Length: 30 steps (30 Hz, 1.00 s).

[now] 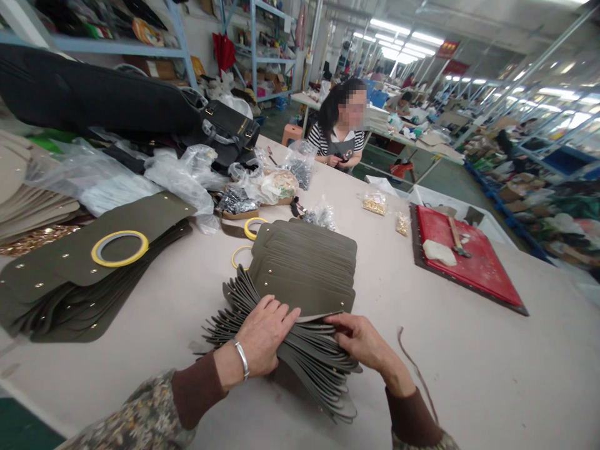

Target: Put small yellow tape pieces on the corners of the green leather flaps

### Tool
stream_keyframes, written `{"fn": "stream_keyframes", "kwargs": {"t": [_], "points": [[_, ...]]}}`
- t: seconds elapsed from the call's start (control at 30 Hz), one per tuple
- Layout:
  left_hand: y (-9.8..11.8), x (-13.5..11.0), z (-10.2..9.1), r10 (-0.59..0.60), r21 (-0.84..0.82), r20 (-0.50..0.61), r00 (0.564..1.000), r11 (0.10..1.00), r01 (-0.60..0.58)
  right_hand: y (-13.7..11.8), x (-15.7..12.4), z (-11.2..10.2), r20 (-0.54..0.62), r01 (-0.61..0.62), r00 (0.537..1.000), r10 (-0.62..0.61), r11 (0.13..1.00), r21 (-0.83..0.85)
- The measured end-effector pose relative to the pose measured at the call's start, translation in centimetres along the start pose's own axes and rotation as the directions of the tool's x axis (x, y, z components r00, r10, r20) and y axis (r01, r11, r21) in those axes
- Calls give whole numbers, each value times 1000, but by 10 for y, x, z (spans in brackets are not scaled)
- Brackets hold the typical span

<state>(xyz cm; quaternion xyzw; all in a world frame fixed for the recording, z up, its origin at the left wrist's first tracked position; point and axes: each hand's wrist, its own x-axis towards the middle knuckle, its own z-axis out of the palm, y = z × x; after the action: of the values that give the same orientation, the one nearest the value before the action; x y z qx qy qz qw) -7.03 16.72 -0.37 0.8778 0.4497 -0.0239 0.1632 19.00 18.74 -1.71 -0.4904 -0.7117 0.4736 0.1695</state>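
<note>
Crosswise near the front edge of the tabletop (469, 375), fanned panels (312, 365) are clasped by left hand (262, 337), pinched by right hand (363, 340); stacked panels (307, 256) behind.

From six o'clock, the head camera faces forward and down toward twelve, close above the stacked, thin, olive-green panels (304, 269).

My pale table (478, 369) bears a fanned stack of dark green pieces (304, 256) in front of me and another stack (51, 262) to my left. I also see yellow tape rolls (247, 230), clear plastic bags (187, 172), two small bags of gold bits (374, 204), a dark-edged red board (478, 269) and a thin brown strip (414, 365) lying on it.
</note>
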Motion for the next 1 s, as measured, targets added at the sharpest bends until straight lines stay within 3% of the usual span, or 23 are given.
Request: {"fn": "stream_keyframes", "kwargs": {"t": [0.2,0.37,0.5,0.63,0.7,0.8,0.87,0.93,1.0], "points": [[-1,-2,-2,-12,5,-12,1000,1000,12,-5,-1,1,-31,47,998,-50,994,-95],[1,-2,-8,-39,-3,15,999,999,39,10,-23,-4,-137,-56,989,55,998,-3],[-1,3,-18,24,-2,46,999,1000,-24,28,-40,-4,-196,-115,973,121,992,45],[-11,19,-26,99,-3,37,994,995,-99,38,-47,2,-352,-144,921,170,985,99],[-19,32,-26,110,6,25,994,994,-110,36,-48,10,-502,-150,848,168,986,76],[-32,55,-25,108,31,19,994,994,-109,20,-45,29,-715,-126,699,20,987,-96],[-38,70,-24,94,50,35,995,994,-95,4,-40,47,-741,-60,647,-183,955,-289],[-42,83,-23,85,60,58,995,994,-88,-8,-30,68,-671,8,654,-348,891,-454],[-43,91,-20,100,60,84,991,993,-105,-10,-17,88,-604,8,683,-411,831,-556]]}}
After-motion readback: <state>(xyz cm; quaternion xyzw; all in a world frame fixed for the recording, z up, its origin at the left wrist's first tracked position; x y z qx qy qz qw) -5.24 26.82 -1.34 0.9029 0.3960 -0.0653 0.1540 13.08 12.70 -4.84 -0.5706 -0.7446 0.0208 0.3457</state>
